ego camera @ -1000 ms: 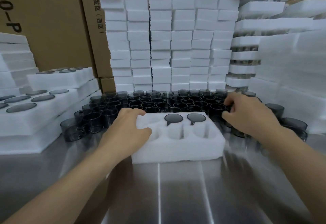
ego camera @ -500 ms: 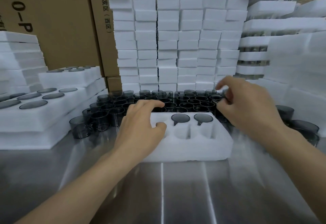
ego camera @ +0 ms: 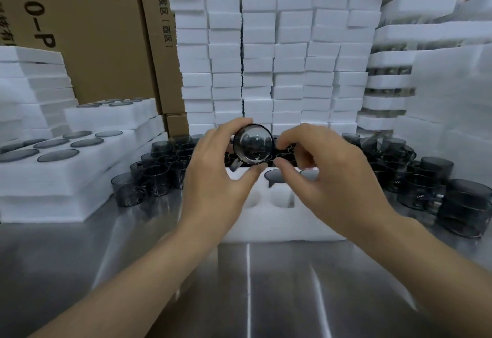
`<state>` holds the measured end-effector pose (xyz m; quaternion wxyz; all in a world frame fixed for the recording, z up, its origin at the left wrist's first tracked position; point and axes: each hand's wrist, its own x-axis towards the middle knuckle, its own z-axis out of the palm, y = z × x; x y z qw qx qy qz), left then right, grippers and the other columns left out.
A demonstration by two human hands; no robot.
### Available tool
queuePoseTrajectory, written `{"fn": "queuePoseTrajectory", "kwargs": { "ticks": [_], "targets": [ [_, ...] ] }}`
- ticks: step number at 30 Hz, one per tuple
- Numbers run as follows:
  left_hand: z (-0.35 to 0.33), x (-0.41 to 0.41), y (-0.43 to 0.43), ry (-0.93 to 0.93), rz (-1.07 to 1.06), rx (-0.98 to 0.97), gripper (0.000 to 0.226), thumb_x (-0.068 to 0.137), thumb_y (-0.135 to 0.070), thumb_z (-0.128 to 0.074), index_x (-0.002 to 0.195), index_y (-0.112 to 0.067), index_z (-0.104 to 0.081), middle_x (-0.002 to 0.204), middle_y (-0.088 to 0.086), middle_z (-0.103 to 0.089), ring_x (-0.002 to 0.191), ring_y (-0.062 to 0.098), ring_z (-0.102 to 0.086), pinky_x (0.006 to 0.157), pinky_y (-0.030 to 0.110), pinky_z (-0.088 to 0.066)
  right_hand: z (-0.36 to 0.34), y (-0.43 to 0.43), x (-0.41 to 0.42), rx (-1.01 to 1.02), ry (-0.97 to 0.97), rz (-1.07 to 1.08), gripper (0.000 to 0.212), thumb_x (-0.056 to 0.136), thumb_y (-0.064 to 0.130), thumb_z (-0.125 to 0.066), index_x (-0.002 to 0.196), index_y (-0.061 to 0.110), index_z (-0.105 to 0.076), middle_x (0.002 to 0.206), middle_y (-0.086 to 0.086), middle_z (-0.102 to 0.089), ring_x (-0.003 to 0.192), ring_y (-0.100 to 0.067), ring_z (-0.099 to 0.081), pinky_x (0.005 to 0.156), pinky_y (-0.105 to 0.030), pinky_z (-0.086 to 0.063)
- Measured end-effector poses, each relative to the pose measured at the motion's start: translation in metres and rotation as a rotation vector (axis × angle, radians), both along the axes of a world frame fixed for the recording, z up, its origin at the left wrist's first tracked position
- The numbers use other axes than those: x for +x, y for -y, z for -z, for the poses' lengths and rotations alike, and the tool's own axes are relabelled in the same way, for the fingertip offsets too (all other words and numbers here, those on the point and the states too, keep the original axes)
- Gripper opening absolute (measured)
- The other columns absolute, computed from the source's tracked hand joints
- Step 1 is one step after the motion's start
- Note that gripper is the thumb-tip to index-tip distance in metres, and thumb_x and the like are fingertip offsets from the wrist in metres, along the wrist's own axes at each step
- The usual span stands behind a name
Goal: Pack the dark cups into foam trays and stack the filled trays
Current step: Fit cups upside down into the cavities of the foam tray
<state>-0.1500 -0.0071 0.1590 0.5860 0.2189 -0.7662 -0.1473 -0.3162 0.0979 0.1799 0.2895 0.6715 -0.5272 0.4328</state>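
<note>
Steel table (ego camera: 247, 284), stacked white foam blocks (ego camera: 266, 45) behind. Item: white foam tray (ego camera: 279, 228), two pockets filled. Change: left hand (ego camera: 213, 178), lately resting on the tray, now pinches one smoky dark glass cup (ego camera: 253, 143) raised above it. Right hand (ego camera: 327, 178) curled just beside the cup, contact unclear. Likely bound for a third pocket.

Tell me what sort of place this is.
Most likely a packing station in a warehouse or factory: tall cardboard cartons behind, stacks of white foam trays all round, and dozens of identical dark cups crowded on a steel table.
</note>
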Motion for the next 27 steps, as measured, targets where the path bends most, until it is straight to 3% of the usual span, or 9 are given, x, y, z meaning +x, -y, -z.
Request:
{"fn": "queuePoseTrajectory", "kwargs": {
  "ticks": [3, 8, 11, 13, 16, 20, 22, 27],
  "targets": [
    [-0.003, 0.002, -0.002, -0.027, -0.061, -0.075, 0.062, 0.088, -0.02, -0.087, 0.139, -0.04, -0.059, 0.129, -0.023, -0.057, 0.121, 0.009, -0.055, 0.091, 0.021, -0.044, 0.006, 0.003, -0.007, 0.123, 0.077, 0.049, 0.023, 0.096, 0.032, -0.069, 0.118, 0.032, -0.063, 0.059, 0.018, -0.046, 0.057, -0.007, -0.051, 0.059, -0.04, -0.052],
    [-0.007, 0.002, -0.005, -0.026, -0.058, -0.097, 0.061, 0.088, -0.02, -0.087, 0.141, -0.035, -0.059, 0.13, -0.018, -0.061, 0.119, 0.011, -0.058, 0.092, 0.022, -0.047, 0.016, 0.008, -0.009, 0.294, 0.056, 0.08, 0.035, 0.1, 0.036, -0.068, 0.129, 0.045, -0.051, 0.062, 0.012, -0.053, 0.06, -0.009, -0.055, 0.064, -0.043, -0.055],
    [-0.015, 0.001, -0.008, -0.173, 0.214, 0.357, 0.051, 0.088, -0.036, -0.088, 0.133, -0.036, -0.065, 0.116, -0.017, -0.076, 0.107, 0.005, -0.071, 0.08, 0.015, -0.05, 0.017, 0.008, -0.008, 0.334, 0.074, 0.006, 0.054, 0.097, 0.037, -0.067, 0.138, 0.054, -0.037, 0.083, 0.017, -0.06, 0.07, -0.005, -0.06, 0.063, -0.037, -0.052],
    [-0.023, 0.001, -0.01, -0.229, 0.374, 0.745, 0.042, 0.087, -0.057, -0.081, 0.12, -0.033, -0.074, 0.111, -0.013, -0.08, 0.098, 0.006, -0.073, 0.078, 0.023, -0.049, 0.018, 0.008, -0.008, 0.34, 0.083, -0.015, 0.065, 0.096, 0.039, -0.067, 0.145, 0.058, -0.029, 0.09, 0.02, -0.058, 0.073, -0.003, -0.061, 0.063, -0.031, -0.049],
    [-0.029, 0.005, -0.006, -0.278, 0.55, 1.05, 0.045, 0.09, -0.066, -0.068, 0.105, -0.026, -0.08, 0.112, -0.001, -0.082, 0.079, 0.008, -0.068, 0.078, 0.032, -0.045, 0.019, 0.007, -0.006, 0.322, 0.09, -0.03, 0.07, 0.094, 0.043, -0.065, 0.149, 0.06, -0.026, 0.085, 0.018, -0.057, 0.073, -0.001, -0.062, 0.063, -0.028, -0.048],
    [-0.033, 0.011, -0.005, -0.418, 0.788, 1.232, 0.056, 0.091, -0.06, -0.066, 0.109, -0.011, -0.083, 0.102, 0.003, -0.078, 0.073, 0.014, -0.065, 0.071, 0.03, -0.047, 0.019, 0.006, 0.001, 0.271, 0.113, -0.071, 0.07, 0.094, 0.044, -0.066, 0.149, 0.061, -0.026, 0.085, 0.015, -0.058, 0.069, -0.006, -0.063, 0.064, -0.031, -0.053],
    [-0.032, 0.01, -0.006, -0.392, 0.835, 1.257, 0.054, 0.088, -0.057, -0.065, 0.103, -0.008, -0.084, 0.099, 0.005, -0.076, 0.075, 0.015, -0.064, 0.071, 0.03, -0.048, 0.02, 0.006, 0.004, 0.243, 0.124, -0.084, 0.07, 0.094, 0.044, -0.067, 0.15, 0.059, -0.028, 0.086, 0.014, -0.059, 0.069, -0.005, -0.063, 0.064, -0.029, -0.051],
    [-0.029, 0.006, -0.012, -0.332, 0.907, 1.27, 0.062, 0.076, -0.051, -0.069, 0.117, -0.005, -0.079, 0.103, 0.009, -0.072, 0.077, 0.018, -0.064, 0.081, 0.032, -0.05, 0.017, 0.003, 0.011, 0.166, 0.175, -0.11, 0.066, 0.093, 0.051, -0.066, 0.149, 0.055, -0.031, 0.091, 0.012, -0.061, 0.069, -0.008, -0.065, 0.062, -0.024, -0.044]
  ]
}}
